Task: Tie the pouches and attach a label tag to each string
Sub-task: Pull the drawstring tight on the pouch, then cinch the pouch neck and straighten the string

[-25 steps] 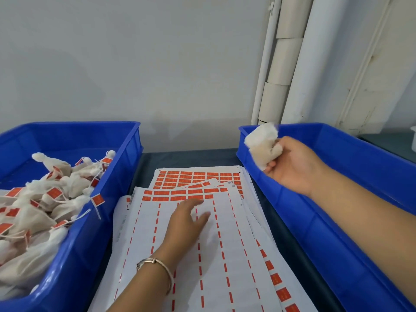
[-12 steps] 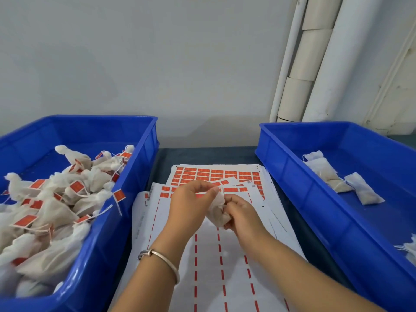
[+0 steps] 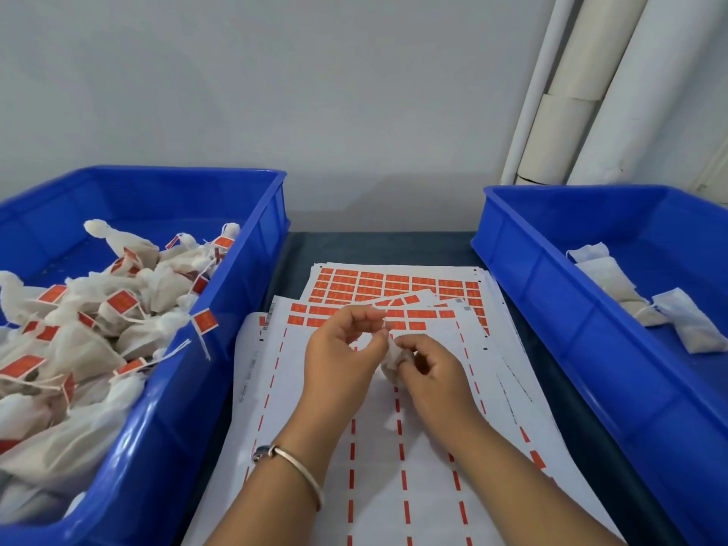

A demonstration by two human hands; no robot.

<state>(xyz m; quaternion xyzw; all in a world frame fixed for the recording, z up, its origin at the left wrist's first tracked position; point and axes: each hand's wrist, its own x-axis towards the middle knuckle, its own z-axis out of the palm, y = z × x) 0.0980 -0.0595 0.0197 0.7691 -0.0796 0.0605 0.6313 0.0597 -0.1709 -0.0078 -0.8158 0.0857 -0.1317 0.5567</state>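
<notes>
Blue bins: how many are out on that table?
2. One blue bin stands at the left, piled with tagged pouches. The other blue bin stands at the right, holding a few untagged pouches. Both run past the picture's edge.

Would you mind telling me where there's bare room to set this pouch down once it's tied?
The right bin has bare blue floor at its back and near its left wall; only a few pouches lie there. The left bin is heaped with tagged pouches, bare only at its far back. The label sheets are bare nearer you.

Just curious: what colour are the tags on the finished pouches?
Orange-red tags, seen in the head view.
</notes>
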